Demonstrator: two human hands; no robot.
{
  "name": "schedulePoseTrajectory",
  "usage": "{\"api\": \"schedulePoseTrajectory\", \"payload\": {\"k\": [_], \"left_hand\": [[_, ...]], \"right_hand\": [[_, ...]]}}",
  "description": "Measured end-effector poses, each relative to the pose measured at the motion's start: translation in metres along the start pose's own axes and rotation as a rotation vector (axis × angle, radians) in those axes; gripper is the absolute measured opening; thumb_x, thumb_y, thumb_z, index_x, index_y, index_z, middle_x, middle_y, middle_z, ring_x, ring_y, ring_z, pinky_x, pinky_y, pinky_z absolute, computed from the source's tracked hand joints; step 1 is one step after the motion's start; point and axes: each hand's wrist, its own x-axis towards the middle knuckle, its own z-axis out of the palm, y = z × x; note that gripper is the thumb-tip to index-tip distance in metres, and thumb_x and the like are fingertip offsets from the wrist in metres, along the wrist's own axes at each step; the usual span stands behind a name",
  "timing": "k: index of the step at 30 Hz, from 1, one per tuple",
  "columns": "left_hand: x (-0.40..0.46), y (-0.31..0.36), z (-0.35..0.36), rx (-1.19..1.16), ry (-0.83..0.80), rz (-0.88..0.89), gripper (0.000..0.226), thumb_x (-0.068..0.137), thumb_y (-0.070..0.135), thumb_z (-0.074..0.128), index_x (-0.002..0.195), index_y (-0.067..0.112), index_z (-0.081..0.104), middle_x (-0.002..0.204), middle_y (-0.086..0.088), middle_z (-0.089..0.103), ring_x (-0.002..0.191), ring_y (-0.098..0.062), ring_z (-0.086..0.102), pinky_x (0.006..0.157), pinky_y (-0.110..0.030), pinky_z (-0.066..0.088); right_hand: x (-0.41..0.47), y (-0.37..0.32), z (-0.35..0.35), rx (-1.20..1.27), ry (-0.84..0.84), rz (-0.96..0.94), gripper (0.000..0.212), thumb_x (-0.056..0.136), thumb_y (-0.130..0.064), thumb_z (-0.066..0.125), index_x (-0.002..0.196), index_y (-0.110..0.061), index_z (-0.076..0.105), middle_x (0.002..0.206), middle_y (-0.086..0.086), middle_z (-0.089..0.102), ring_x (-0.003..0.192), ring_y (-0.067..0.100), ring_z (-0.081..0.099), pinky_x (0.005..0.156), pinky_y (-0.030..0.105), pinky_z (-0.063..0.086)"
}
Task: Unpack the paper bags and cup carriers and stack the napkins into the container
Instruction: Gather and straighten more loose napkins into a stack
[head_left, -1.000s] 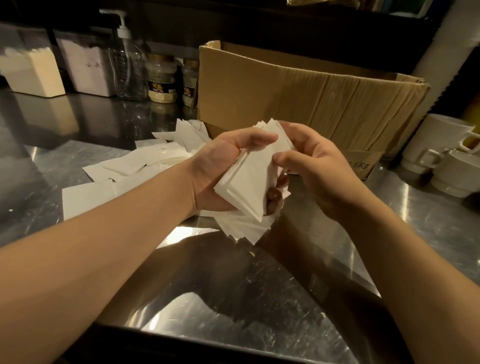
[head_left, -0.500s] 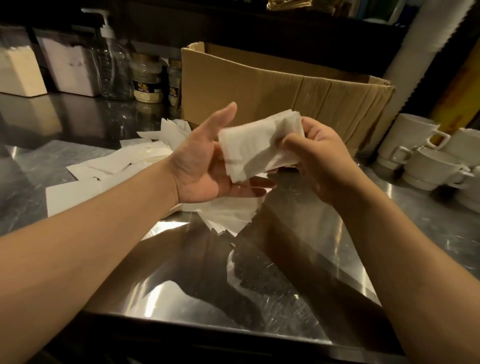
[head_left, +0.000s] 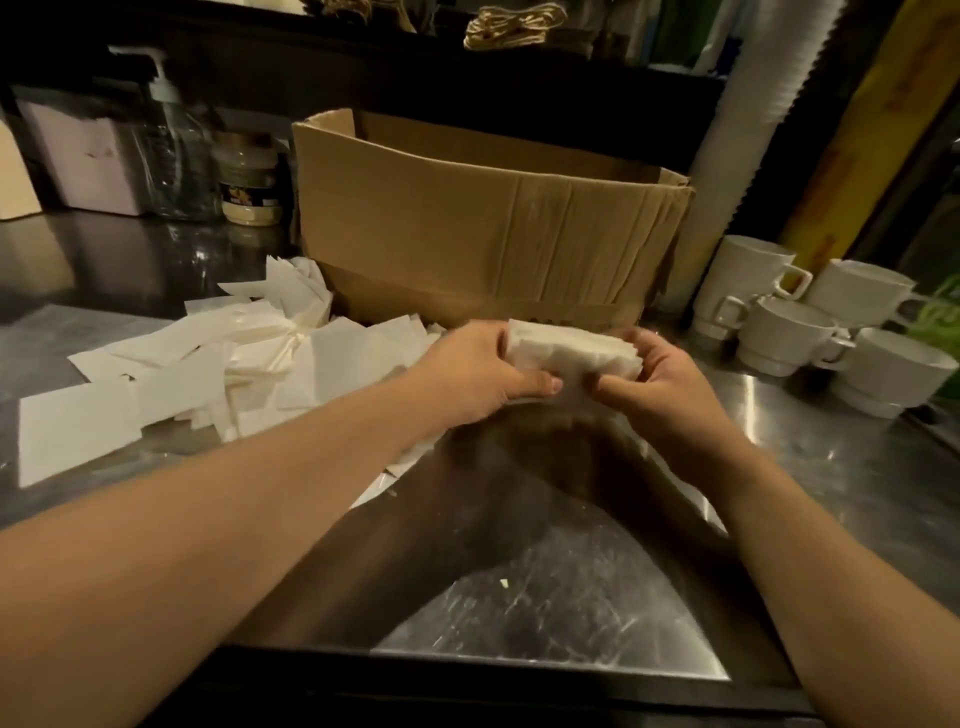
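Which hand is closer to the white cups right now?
Right. The right hand grips the napkin stack's end on the side toward the white cups; the left hand grips the far end, farther away.

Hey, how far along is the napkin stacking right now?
Early. Done: loose napkins lie unpacked in a heap on the steel counter, beside the cardboard box. In hand: the left hand and right hand grip one squared-up napkin bundle between them. Left: the heap is unstacked, and no bundle is seen going into a container yet.
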Motion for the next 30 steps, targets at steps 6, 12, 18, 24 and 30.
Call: {"api": "schedulePoseTrajectory", "payload": {"k": [6,12,18,24,30], "left_hand": [[0.011,-0.024,0.011,0.042,-0.018,-0.023,0.093,0.051,0.069,0.091,0.134,0.045,0.058,0.117,0.019,0.069,0.108,-0.006,0.066,0.101,-0.036,0.055],[0.010,-0.019,0.014,0.148,-0.103,-0.010,0.100,0.065,0.049,0.094,0.149,0.043,0.041,0.127,0.018,0.061,0.118,-0.009,0.056,0.109,-0.034,0.047],[0.010,-0.023,0.012,-0.007,-0.049,0.027,0.086,0.066,0.037,0.096,0.141,0.041,0.054,0.110,0.019,0.072,0.097,-0.002,0.071,0.098,-0.031,0.057],[0.012,-0.025,0.011,0.088,-0.049,0.001,0.048,0.071,0.048,0.090,0.114,0.035,0.072,0.098,0.016,0.076,0.101,-0.009,0.069,0.100,-0.041,0.055],[0.012,-0.028,0.008,0.116,-0.047,0.006,0.066,0.065,0.046,0.095,0.122,0.042,0.063,0.104,0.019,0.072,0.103,-0.007,0.066,0.098,-0.041,0.056]], "right_hand": [[0.000,0.003,-0.007,-0.279,-0.097,0.047,0.047,0.083,0.000,0.075,0.117,-0.028,0.059,0.114,-0.001,0.066,0.105,0.015,0.067,0.085,0.027,0.059],[0.006,0.007,-0.010,-0.264,-0.171,-0.002,0.073,0.079,-0.013,0.085,0.141,-0.028,0.050,0.125,-0.008,0.062,0.110,0.004,0.064,0.092,0.018,0.053],[0.006,0.004,-0.010,-0.225,-0.170,-0.002,0.035,0.075,-0.016,0.088,0.105,-0.025,0.071,0.104,-0.003,0.073,0.089,0.011,0.072,0.076,0.027,0.060],[0.002,0.000,-0.015,-0.273,-0.193,-0.041,0.061,0.064,-0.030,0.086,0.120,-0.027,0.062,0.114,-0.011,0.065,0.098,0.005,0.067,0.082,0.018,0.056],[0.004,0.000,-0.020,-0.595,-0.265,0.113,0.131,0.056,-0.041,0.090,0.161,-0.036,0.012,0.133,-0.019,0.038,0.124,0.001,0.038,0.100,0.011,0.033]]}}
